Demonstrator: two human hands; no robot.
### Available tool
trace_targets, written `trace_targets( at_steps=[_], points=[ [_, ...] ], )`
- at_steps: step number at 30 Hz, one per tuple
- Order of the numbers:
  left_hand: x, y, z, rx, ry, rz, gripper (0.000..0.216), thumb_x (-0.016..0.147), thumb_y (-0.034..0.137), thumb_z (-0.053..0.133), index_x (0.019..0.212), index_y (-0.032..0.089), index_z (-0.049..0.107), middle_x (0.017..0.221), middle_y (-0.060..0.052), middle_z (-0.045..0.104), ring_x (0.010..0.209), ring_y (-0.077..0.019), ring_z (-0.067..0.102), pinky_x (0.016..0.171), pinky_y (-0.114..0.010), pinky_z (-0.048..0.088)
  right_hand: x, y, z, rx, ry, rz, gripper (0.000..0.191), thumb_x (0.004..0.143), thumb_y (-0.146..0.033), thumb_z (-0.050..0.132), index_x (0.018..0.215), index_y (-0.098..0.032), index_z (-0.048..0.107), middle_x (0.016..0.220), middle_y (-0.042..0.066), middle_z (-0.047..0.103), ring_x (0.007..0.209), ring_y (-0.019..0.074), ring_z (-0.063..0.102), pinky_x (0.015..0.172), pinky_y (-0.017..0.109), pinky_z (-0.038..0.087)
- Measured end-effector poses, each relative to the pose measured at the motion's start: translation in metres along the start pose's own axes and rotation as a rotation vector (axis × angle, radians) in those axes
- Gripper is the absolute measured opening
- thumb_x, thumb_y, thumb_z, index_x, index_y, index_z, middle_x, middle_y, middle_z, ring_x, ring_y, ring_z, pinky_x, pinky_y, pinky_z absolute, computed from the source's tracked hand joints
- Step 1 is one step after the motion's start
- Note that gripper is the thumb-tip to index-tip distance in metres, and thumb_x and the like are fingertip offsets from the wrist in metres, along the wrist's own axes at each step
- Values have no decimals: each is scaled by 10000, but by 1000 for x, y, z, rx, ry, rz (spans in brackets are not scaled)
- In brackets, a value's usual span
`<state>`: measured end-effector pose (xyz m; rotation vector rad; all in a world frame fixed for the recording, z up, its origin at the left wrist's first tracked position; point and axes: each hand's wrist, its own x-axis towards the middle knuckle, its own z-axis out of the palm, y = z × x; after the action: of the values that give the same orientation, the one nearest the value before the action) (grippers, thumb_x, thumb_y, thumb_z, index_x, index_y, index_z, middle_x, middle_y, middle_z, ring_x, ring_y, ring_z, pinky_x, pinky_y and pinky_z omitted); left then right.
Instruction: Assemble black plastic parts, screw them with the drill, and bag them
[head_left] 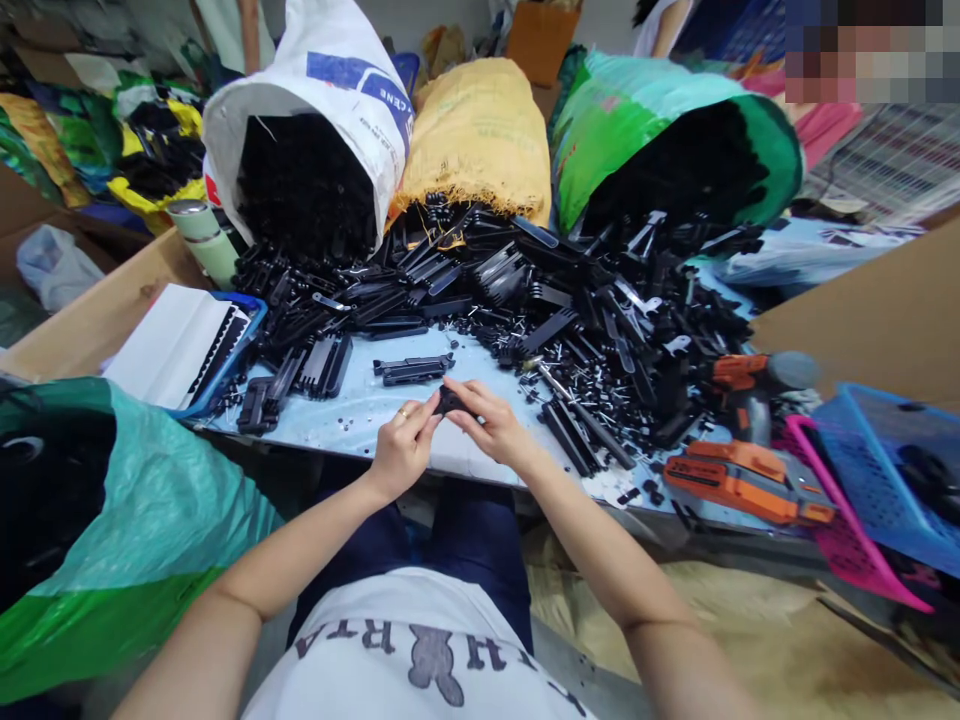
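Note:
Both of my hands meet at the near edge of the table, pinching one small black plastic part [450, 403] between their fingertips. My left hand [403, 447], with a ring on one finger, grips its left end. My right hand [489, 422] holds its right end from above. Just beyond them two assembled black pieces [414, 368] lie side by side on the light blue table top [360, 405]. A big heap of black plastic parts [570, 300] covers the table behind and to the right.
Three sacks lie open toward me at the back: white [322, 90], yellow [480, 130], green [675, 130]. An orange power tool [742, 485] rests at the right by blue [885, 470] and pink [840, 540] baskets. A green bag [112, 530] sits at my left, with a blue tray [240, 345] and a flask [206, 240].

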<state>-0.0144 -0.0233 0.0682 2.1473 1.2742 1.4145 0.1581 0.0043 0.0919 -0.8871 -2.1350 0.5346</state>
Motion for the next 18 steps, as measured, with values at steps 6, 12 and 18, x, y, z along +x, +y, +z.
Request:
trace_targets(
  at_steps=[6,12,18],
  points=[
    [2,8,15,-74,224,-22,344,946,227,393,1255,186,539,956,-99,646,853,-154,607,754,-291,522,-2,-16,31,21,276,78,467,943,-327,416,1397,-217,402,1120,120,559,977,197,565,838,356,498],
    [11,0,7,-85,167,45,337,948,240,394,1236,172,555,991,-100,662,891,-158,613,784,-299,523,0,-19,35,-43,338,56,482,941,-323,422,1407,-207,386,1110,125,567,986,203,550,841,353,488],
    [26,-17,-7,-147,39,152,324,933,214,427,1224,172,564,1033,-97,655,926,-147,613,802,-287,525,-1,-13,38,-61,378,0,509,937,-329,433,1426,-207,358,1102,120,572,980,214,557,834,369,494]
  ],
)
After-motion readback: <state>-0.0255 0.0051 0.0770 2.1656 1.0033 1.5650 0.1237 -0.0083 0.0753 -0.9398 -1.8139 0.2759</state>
